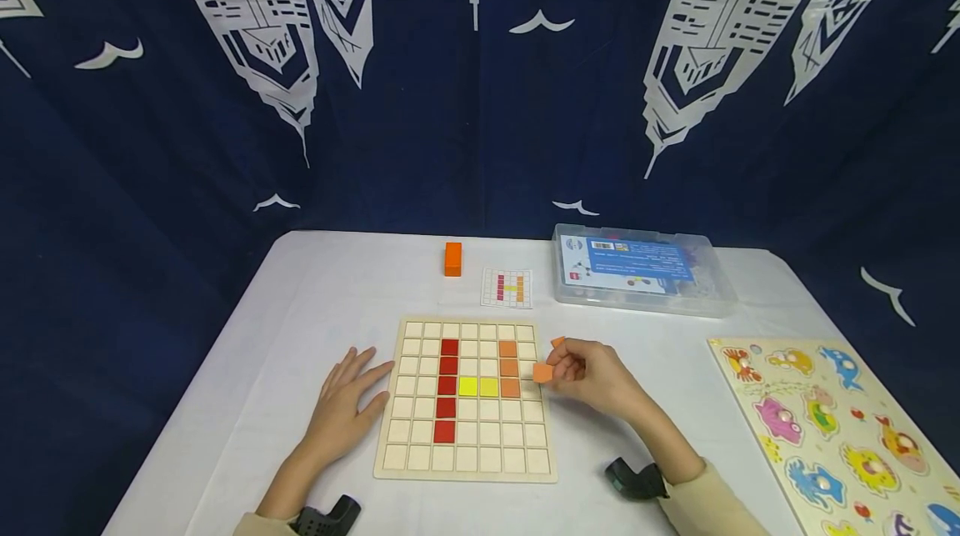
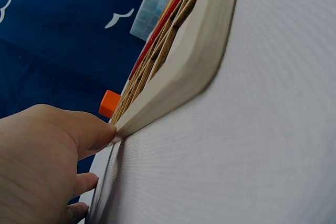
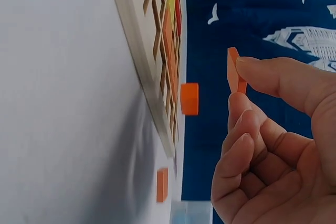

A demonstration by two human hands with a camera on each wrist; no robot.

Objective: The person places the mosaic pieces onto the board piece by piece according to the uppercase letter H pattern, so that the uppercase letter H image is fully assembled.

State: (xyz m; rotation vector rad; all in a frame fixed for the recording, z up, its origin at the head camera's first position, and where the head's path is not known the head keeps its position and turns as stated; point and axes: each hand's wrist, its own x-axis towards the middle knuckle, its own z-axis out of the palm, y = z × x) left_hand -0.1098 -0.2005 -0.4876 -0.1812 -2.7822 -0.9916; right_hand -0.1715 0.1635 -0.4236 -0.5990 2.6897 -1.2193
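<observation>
My right hand (image 1: 596, 382) pinches an orange square tile (image 1: 543, 373) between thumb and forefinger, just over the right edge of a wooden grid board (image 1: 465, 467). In the right wrist view the tile (image 3: 233, 71) is seen nearly edge-on, held up off the board, with the other fingers curled below. The board holds a column of red tiles (image 1: 446, 386), two yellow tiles (image 1: 477, 386) and three orange tiles (image 1: 509, 368). My left hand (image 1: 341, 403) lies with fingers spread at the board's left edge; one fingertip (image 2: 109, 132) touches its side in the left wrist view.
Another orange tile (image 3: 162, 184) lies on the table beyond the right hand. Behind the board are an orange block (image 1: 453, 259), a small pattern card (image 1: 507, 288) and a clear plastic case (image 1: 637, 269). An animal puzzle board (image 1: 825, 419) occupies the right side.
</observation>
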